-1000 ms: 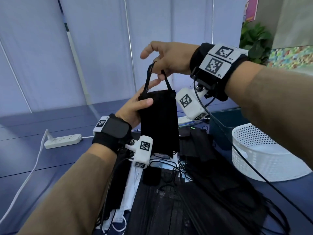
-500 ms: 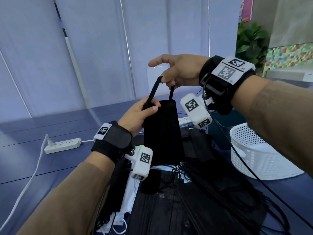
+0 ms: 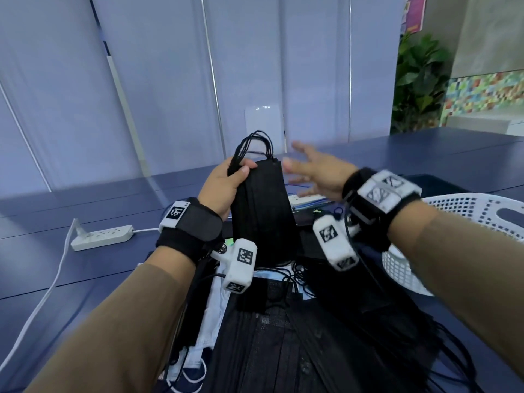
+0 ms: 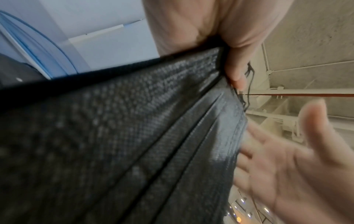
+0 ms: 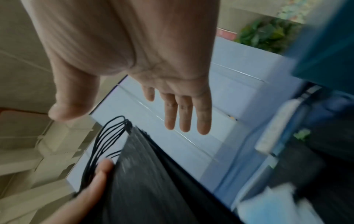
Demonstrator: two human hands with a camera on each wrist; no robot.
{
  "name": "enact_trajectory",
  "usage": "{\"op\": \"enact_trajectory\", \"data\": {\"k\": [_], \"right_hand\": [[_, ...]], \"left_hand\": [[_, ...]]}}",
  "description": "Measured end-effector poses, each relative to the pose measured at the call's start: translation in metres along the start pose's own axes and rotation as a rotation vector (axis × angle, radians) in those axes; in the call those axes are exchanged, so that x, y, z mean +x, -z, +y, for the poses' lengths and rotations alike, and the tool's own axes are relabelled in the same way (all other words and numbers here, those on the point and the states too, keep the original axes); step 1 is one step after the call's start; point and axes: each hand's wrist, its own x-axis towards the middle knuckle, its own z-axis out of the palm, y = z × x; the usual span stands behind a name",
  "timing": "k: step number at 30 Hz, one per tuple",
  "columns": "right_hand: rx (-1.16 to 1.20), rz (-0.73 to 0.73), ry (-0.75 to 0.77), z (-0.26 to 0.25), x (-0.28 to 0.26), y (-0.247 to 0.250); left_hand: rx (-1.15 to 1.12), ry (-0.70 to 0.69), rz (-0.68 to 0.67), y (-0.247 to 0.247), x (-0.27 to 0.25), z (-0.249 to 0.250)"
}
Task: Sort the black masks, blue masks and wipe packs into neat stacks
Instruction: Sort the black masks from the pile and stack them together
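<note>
My left hand [image 3: 226,185] grips an upright bundle of black masks [image 3: 263,211] near its top, thumb across the front; the ear loops [image 3: 255,146] stick up above it. The left wrist view shows that bundle [image 4: 134,136] close up under my thumb. My right hand [image 3: 314,171] hovers just right of the bundle with fingers spread, holding nothing; the right wrist view shows its fingers [image 5: 184,115] straight above the masks [image 5: 153,181]. More black masks [image 3: 297,336] lie loose on the table below, with light blue masks [image 3: 209,321] partly under them.
A white perforated basket [image 3: 453,222] stands at the right, with a dark teal bin [image 5: 325,45] behind it. A white power strip [image 3: 102,236] with its cable lies on the blue table at the left. A pale wall panel stands behind the table.
My right hand has let go of the ear loops and dropped to the right with its fingers spread. My left hand keeps hold of the bundle, which is lower than before.
</note>
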Motion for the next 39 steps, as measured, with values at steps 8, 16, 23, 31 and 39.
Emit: {"op": "enact_trajectory", "data": {"k": [8, 16, 23, 31, 39], "right_hand": [[0.212, 0.11, 0.07, 0.059, -0.005, -0.051], [-0.15, 0.356, 0.26, 0.059, -0.012, -0.051], [0.068, 0.375, 0.265, 0.052, -0.01, -0.048], [-0.044, 0.285, 0.271, 0.043, -0.013, -0.034], [-0.022, 0.131, 0.083, 0.071, -0.012, -0.046]], "left_hand": [[-0.315, 0.032, 0.161, -0.014, 0.012, 0.019], [-0.357, 0.047, 0.107, -0.017, 0.004, 0.011], [-0.137, 0.185, -0.12, -0.02, -0.021, -0.02], [-0.045, 0.027, 0.009, -0.028, -0.02, -0.017], [-0.069, 0.116, 0.017, -0.024, -0.027, -0.033]]}}
